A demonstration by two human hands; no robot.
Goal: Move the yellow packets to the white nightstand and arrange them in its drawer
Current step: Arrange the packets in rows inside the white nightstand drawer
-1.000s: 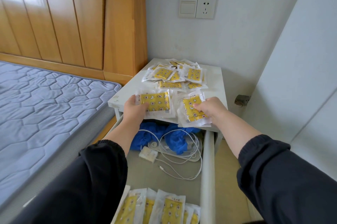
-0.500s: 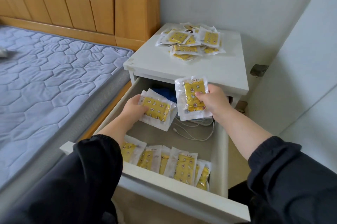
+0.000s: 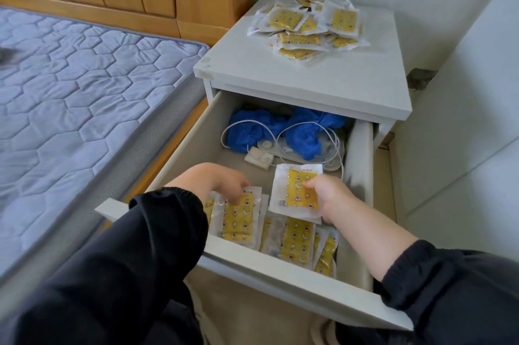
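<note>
The white nightstand (image 3: 303, 75) has its drawer (image 3: 280, 269) pulled out. A row of yellow packets (image 3: 297, 238) stands along the drawer's front wall. My left hand (image 3: 222, 182) holds a yellow packet (image 3: 238, 218) down at the left end of that row. My right hand (image 3: 328, 193) pinches another yellow packet (image 3: 295, 190) just above the row, right of the left hand. A loose pile of yellow packets (image 3: 309, 27) lies on the nightstand top at the back.
Blue cloth (image 3: 283, 128), white cables (image 3: 309, 142) and a small white charger (image 3: 258, 158) fill the back of the drawer. A bed with a grey quilted mattress (image 3: 84, 92) is on the left, a white wall panel (image 3: 463, 92) on the right.
Both hands have come down from the middle of the drawer to its front. The left packet now sits in the front row; the right packet is lower and nearer the row.
</note>
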